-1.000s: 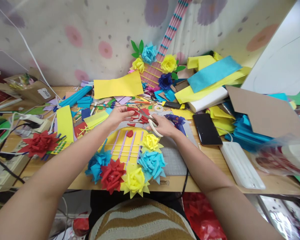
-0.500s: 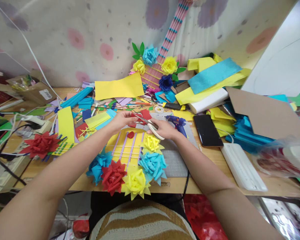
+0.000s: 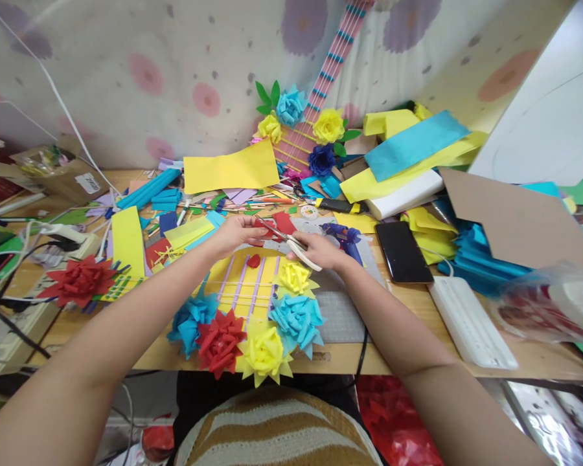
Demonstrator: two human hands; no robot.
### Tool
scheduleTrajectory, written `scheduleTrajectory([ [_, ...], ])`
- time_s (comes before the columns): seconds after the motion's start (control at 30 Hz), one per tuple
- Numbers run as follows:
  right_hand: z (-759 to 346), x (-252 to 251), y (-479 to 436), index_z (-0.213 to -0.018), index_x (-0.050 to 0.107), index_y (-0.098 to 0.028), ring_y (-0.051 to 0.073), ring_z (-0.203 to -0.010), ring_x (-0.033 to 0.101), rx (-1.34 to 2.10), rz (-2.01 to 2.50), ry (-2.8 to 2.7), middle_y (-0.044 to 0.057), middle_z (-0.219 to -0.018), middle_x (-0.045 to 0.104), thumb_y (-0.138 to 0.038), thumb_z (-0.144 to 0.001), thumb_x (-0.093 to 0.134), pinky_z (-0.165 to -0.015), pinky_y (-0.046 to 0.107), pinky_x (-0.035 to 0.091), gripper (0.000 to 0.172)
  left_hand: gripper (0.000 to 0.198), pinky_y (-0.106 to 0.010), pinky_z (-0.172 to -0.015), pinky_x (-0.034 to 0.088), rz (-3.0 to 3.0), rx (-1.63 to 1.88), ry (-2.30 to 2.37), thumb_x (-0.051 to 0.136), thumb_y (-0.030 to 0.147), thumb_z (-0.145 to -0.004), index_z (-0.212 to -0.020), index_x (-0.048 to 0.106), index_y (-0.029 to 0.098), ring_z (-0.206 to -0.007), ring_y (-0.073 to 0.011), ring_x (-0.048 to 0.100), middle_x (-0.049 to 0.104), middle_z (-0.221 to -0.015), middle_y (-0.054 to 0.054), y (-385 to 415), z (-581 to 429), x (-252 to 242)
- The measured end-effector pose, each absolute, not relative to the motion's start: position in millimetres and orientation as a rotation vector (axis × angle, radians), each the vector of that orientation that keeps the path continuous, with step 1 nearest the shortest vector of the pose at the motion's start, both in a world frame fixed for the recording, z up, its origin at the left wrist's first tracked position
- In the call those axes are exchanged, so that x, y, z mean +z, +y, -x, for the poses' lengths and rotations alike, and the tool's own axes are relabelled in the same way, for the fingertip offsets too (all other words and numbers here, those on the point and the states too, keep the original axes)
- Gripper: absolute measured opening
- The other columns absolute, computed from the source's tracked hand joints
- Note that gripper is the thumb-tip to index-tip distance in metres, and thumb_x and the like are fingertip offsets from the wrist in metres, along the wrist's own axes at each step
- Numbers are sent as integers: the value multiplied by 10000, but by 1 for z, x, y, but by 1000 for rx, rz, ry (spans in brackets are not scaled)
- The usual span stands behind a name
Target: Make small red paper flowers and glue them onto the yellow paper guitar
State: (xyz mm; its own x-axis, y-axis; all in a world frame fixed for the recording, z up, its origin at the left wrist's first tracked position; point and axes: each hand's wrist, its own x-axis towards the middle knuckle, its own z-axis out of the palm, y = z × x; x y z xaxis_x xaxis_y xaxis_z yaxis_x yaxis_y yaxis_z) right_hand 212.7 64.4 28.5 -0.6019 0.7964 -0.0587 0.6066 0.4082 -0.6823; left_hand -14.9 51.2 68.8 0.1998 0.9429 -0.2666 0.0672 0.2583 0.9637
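My right hand (image 3: 318,249) grips white-handled scissors (image 3: 304,257), their blades pointing left toward my left hand (image 3: 240,233). My left fingers pinch a small piece of red paper (image 3: 261,224) at the blade tips; it is partly hidden by the fingers. Below both hands lies a yellow paper guitar body (image 3: 238,285) with purple strips and pale strings. A small red paper heart (image 3: 253,261) sits on it. Red (image 3: 219,343), yellow (image 3: 265,353) and blue paper flowers (image 3: 298,318) line its near edge. More red paper (image 3: 284,222) lies just behind the scissors.
A blue glue gun (image 3: 342,234) rests on the grey cutting mat (image 3: 337,310), right of my right hand. Beyond it are a black phone (image 3: 402,252) and a white power strip (image 3: 473,323). Behind, a pink guitar (image 3: 328,74) leans on the curtain among paper scraps.
The scissors and both hands have barely moved; the blades are angled slightly differently at the red paper. Everything else stays in place.
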Motion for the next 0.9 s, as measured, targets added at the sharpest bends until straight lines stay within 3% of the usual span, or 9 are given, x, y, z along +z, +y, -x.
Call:
scheduleTrajectory([
  [0.4,-217,26,67,-791,564,-189,119,-642,442,1026,1158,-2377,-31,-667,512,-570,-687,619,-580,223,269,398,398,-373,-754,550,-1254,682,1262,858,336,-461,-770,728,121,-699,-199,689,729,-754,-82,55,19,84],
  [0.9,-216,31,64,-705,517,-186,107,-620,406,987,1162,-2412,-37,-627,477,-586,-678,602,-574,225,258,410,290,-311,-715,564,-1385,403,1368,797,307,-541,-758,729,127,-700,-188,693,736,-741,-85,59,23,98],
])
